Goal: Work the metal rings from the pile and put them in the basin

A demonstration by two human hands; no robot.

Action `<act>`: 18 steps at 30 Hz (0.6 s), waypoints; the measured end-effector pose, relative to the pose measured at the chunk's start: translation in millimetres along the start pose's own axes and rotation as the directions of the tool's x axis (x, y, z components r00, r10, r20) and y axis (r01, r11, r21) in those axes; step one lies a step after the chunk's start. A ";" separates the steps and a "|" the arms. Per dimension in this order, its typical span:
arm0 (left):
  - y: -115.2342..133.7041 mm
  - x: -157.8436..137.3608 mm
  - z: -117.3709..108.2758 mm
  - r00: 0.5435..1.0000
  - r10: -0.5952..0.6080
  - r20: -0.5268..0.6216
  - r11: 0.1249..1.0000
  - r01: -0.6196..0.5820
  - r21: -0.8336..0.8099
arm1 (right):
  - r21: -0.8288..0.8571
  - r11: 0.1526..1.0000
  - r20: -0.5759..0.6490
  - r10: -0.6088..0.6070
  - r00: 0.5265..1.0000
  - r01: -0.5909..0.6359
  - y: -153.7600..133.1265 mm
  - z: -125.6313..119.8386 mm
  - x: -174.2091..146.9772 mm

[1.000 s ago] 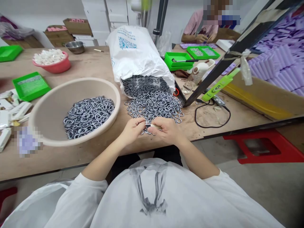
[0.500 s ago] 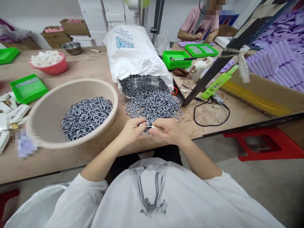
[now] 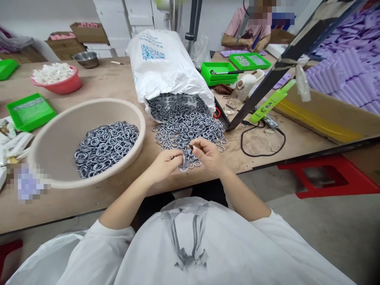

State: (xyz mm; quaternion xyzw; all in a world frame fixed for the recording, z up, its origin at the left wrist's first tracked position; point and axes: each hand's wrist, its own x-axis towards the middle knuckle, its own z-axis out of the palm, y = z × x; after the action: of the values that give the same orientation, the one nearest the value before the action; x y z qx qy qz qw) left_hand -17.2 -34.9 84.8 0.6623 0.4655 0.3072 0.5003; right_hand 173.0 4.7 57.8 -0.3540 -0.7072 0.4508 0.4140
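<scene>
My left hand is closed, pinching a grey plastic ring between thumb and fingers at the table's front edge. Close by on the right, my right hand is curled around a small knife-like tool; its dark tip shows past the fingertips, while the palm hides most of the rest. Beneath and behind both hands spreads a heap of loose grey rings, spilling from the mouth of a white sack. A large beige basin on the left holds many more such rings.
Back left stand a red bowl of white pieces, a green tray and a metal bowl. A slanted dark post, a bottle and a black cable lie to the right. Across the table sits another person.
My right hand has drawn the tool up and away from the ring, tilting its tip upward. The left hand keeps its hold on the ring. The view has shifted slightly.
</scene>
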 end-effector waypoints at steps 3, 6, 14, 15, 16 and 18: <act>-1.0 1.9 -1.7 1.000 0.011 0.012 1.000 -0.011 -0.018 | 0.121 0.993 0.040 -0.011 0.999 0.006 -11.3 8.5 -3.5; -3.5 3.1 -0.8 0.999 0.040 0.023 0.998 -0.039 -0.040 | 0.212 0.975 0.049 0.056 0.997 -0.065 -15.3 16.6 -2.8; -10.7 5.6 2.3 0.996 0.004 -0.085 0.997 -0.010 -0.070 | 0.302 0.939 -0.020 0.181 0.983 -0.167 -13.7 25.2 8.9; -11.4 6.0 1.9 0.993 -0.006 -0.118 0.995 -0.005 -0.098 | 0.291 0.944 -0.062 0.182 0.981 -0.157 -14.2 24.6 9.4; -12.3 6.5 1.4 0.987 -0.019 -0.161 0.990 -0.004 -0.140 | 0.278 0.950 -0.103 0.177 0.979 -0.143 -14.8 24.1 9.1; -14.4 7.3 0.8 0.968 -0.044 -0.248 0.967 -0.020 -0.252 | 0.255 0.961 -0.152 0.153 0.976 -0.111 -16.2 23.6 6.5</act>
State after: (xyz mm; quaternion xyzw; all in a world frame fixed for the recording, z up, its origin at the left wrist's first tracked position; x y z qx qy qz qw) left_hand -18.2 -27.5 70.4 0.5460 0.4863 0.4424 0.5193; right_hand 146.9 -3.3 68.7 -0.3838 -0.5829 0.5294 0.4824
